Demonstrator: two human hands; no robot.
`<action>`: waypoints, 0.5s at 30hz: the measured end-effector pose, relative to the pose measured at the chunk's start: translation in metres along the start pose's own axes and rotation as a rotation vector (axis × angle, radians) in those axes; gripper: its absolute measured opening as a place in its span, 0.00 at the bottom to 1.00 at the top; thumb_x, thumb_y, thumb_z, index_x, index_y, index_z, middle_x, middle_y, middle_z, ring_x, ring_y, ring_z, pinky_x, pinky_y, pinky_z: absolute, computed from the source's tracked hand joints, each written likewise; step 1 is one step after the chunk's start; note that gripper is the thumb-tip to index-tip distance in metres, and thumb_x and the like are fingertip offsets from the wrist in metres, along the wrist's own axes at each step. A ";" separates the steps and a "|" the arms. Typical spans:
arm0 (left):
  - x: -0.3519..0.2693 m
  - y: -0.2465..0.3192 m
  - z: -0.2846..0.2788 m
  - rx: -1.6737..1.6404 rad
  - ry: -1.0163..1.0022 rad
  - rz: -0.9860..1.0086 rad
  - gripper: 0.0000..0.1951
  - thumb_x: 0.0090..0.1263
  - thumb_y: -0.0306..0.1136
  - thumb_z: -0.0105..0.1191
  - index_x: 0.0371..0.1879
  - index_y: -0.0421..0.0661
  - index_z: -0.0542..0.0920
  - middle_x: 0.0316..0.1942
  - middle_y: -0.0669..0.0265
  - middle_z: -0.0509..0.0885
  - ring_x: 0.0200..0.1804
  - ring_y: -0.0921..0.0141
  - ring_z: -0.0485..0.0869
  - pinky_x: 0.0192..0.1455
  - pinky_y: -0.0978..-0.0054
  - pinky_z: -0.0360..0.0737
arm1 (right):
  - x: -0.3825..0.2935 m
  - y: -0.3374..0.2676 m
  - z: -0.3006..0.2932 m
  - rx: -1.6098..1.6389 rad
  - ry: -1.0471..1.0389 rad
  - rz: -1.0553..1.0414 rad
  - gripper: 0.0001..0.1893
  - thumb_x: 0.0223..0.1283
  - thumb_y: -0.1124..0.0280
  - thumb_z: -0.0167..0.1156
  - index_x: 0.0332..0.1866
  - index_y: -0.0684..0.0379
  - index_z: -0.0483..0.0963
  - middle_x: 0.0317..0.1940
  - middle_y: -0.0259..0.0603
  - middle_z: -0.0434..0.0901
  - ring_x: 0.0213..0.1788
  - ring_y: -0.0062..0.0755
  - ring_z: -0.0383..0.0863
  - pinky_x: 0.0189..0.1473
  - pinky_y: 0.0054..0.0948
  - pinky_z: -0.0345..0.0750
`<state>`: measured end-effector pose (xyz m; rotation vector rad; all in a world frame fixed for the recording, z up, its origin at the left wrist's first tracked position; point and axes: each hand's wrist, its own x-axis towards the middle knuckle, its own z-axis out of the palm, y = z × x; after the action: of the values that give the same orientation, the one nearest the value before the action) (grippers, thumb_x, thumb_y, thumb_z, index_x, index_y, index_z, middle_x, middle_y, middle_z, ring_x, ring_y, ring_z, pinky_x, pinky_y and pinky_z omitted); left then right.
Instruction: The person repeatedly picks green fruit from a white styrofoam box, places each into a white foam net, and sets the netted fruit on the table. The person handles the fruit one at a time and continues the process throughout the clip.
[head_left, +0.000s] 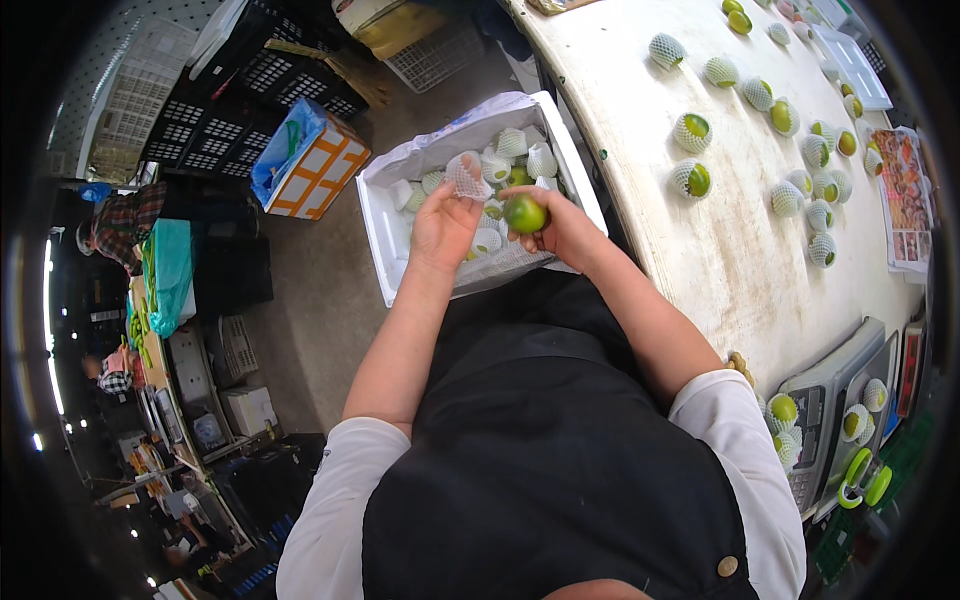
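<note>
My left hand (445, 225) pinches a white foam net sleeve (469, 177) at its fingertips, and the sleeve looks empty. In my right hand (564, 225) is a bare green citrus fruit (524, 213) with a yellowish patch. Both hands are above a white polystyrene foam box (381, 259) lined with thin sheeting. Inside the box lie several net-sleeved fruits (511, 142), and a green fruit (519, 177) shows among them. My hands and forearms hide part of its contents.
At the right, a white table (697, 255) carries several sleeved fruits (691, 178), a weighing scale (840, 397) and green-handled scissors (862, 480). A taped carton (319, 169) lined with blue plastic stands on the floor at left, near black crates (217, 135). Other people (120, 225) are farther left.
</note>
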<state>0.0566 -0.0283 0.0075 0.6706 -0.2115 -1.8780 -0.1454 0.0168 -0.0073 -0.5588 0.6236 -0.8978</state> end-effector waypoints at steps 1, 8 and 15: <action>0.000 0.000 -0.001 0.026 0.011 0.003 0.22 0.68 0.20 0.44 0.63 0.37 0.71 0.62 0.61 0.78 0.66 0.63 0.76 0.70 0.61 0.73 | 0.000 -0.002 -0.002 0.071 0.020 0.020 0.22 0.73 0.53 0.40 0.58 0.58 0.71 0.33 0.45 0.80 0.26 0.25 0.75 0.33 0.24 0.74; -0.003 -0.007 0.003 0.264 0.016 -0.006 0.26 0.64 0.17 0.41 0.65 0.37 0.69 0.63 0.59 0.76 0.67 0.63 0.74 0.70 0.63 0.70 | 0.001 -0.002 -0.008 0.196 0.046 0.007 0.23 0.73 0.51 0.39 0.57 0.58 0.70 0.32 0.47 0.80 0.25 0.26 0.75 0.30 0.24 0.73; -0.004 -0.012 0.008 0.255 -0.007 -0.002 0.28 0.62 0.16 0.38 0.66 0.33 0.66 0.66 0.55 0.73 0.69 0.60 0.72 0.74 0.61 0.68 | -0.003 0.005 0.011 -0.320 0.078 0.072 0.22 0.71 0.53 0.42 0.58 0.56 0.72 0.32 0.40 0.78 0.25 0.21 0.74 0.27 0.19 0.71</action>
<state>0.0436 -0.0210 0.0098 0.8365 -0.4602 -1.8724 -0.1361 0.0243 -0.0023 -0.7857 0.8609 -0.7591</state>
